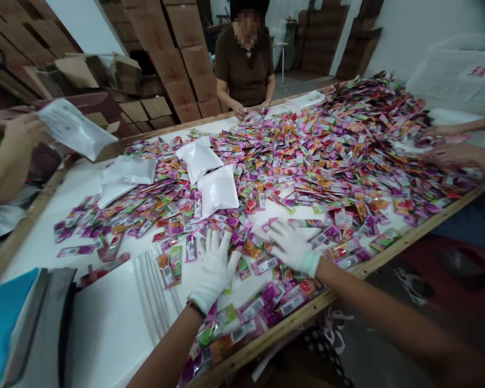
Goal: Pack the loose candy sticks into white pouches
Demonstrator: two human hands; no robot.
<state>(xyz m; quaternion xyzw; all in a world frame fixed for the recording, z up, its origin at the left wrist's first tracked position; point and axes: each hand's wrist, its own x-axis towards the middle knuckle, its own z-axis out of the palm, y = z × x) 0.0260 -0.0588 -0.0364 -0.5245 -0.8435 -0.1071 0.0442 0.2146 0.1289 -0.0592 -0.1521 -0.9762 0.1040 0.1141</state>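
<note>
My left hand (213, 267), in a white glove with a pale green cuff, lies over the near part of the table with its fingers spread. It touches or hovers just above small colourful sachets (189, 248). My right hand (291, 247), gloved the same way, reaches in from the right, fingers apart, above more of the sachets. Neither hand grips anything that I can see. Between my wrists and the table's wooden edge lie several purple, orange and green sachets (255, 307). Beyond my left hand rest two plump white pouches (218, 191).
A large sachet heap (364, 124) fills the far right. At the left lie white bags (119, 178), a stack of flat white bags (105, 318) and a blue folder-like item (8, 323). Co-workers' hands (455, 153) work at the right; another person holds a white bag (78, 129). One person stands opposite.
</note>
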